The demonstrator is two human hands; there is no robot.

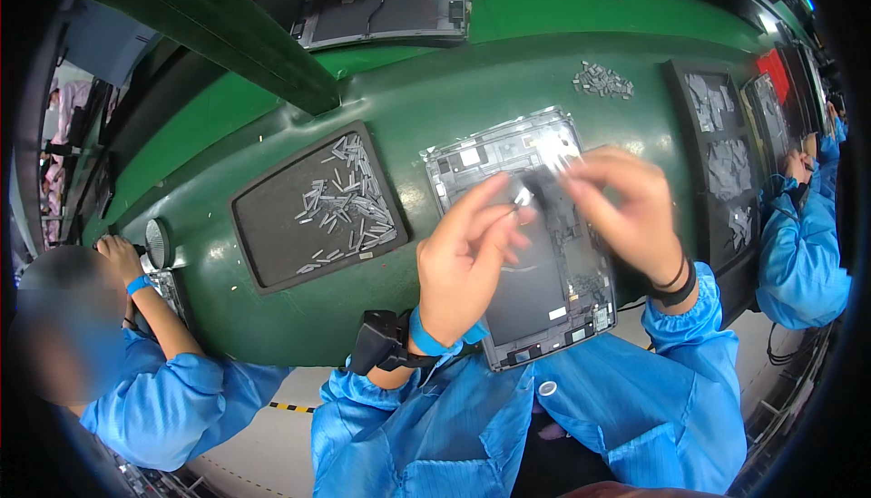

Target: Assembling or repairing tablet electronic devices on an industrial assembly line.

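One open device (522,294) lies at the near edge of the green table (435,72), bearing at least two white labels, their writing too small to read. Over it, the left hand (464,253) pinches a small shiny piece (523,197); the right hand's (631,203) fingers blur, grip unclear. Both partly hide the device. Left of it: one tray (272,235) of grey strips (349,199); beyond it, one pile of small pieces (602,81); right, one dark tray (676,90) holding three heaps. Two co-workers flank it, well apart.
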